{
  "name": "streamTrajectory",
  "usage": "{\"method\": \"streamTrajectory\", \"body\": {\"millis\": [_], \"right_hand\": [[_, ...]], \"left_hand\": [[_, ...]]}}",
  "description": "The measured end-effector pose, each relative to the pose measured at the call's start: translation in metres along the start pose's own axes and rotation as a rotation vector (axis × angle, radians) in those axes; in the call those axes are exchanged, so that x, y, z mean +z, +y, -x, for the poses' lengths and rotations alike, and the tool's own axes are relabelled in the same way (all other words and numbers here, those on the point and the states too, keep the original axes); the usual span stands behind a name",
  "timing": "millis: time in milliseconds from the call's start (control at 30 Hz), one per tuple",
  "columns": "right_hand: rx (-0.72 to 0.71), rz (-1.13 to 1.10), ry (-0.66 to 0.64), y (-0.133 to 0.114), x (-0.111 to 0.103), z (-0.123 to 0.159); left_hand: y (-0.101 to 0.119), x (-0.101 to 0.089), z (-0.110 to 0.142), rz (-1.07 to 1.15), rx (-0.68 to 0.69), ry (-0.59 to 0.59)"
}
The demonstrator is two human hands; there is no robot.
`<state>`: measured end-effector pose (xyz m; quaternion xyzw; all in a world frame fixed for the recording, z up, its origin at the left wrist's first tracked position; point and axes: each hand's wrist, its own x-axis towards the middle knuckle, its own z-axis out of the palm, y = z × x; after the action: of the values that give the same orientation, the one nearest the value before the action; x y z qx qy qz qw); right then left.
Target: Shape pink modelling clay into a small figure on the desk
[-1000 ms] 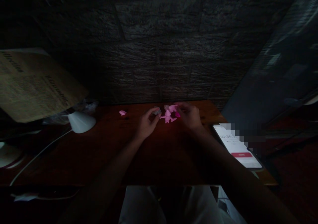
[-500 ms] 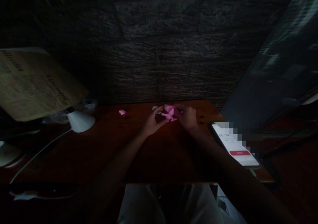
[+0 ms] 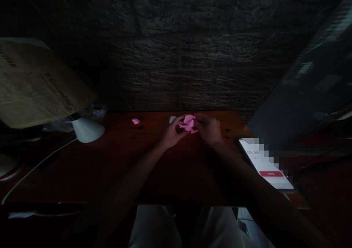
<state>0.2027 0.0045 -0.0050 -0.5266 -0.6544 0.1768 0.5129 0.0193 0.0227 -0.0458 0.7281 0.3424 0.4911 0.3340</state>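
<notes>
A small pink figure (image 3: 189, 122) with a rounded top and thin limb-like parts is held above the wooden table, near its back edge. My left hand (image 3: 170, 135) curls its thumb and fingers round the figure's left side. From the right, my right hand (image 3: 209, 129) pinches it, the fingertips partly hidden behind the pink shape. What the figure is made of cannot be told in this dim light. Behind my left fingers lies a small whitish piece (image 3: 172, 119), partly covered. Further left, a loose pink piece (image 3: 135, 121) rests on the table (image 3: 121, 160).
A lamp with a white cone base (image 3: 88, 130) and a printed paper-like shade (image 3: 41, 87) stands at left, its cable trailing forward. At right, a lit phone (image 3: 271, 173) lies near the table's edge. A dark brick wall (image 3: 165, 57) rises behind.
The camera view has shifted slightly. Both hands keep hold of the pink figure, which has turned a little so its rounded top shows more.
</notes>
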Motion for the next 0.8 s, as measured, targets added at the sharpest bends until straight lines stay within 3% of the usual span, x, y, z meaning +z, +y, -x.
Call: {"method": "streamTrajectory", "body": {"millis": [300,533,800], "right_hand": [[0.005,0.014,-0.014,0.0,-0.007,-0.001],[-0.041,-0.069,-0.126,0.0,-0.003,0.003],[-0.001,-0.129,-0.054,-0.001,-0.003,0.005]], "left_hand": [[0.008,-0.005,0.004,0.099,-0.036,0.005],[0.008,-0.006,0.003,0.109,-0.037,0.049],[0.015,-0.007,0.005,0.068,-0.007,0.069]]}}
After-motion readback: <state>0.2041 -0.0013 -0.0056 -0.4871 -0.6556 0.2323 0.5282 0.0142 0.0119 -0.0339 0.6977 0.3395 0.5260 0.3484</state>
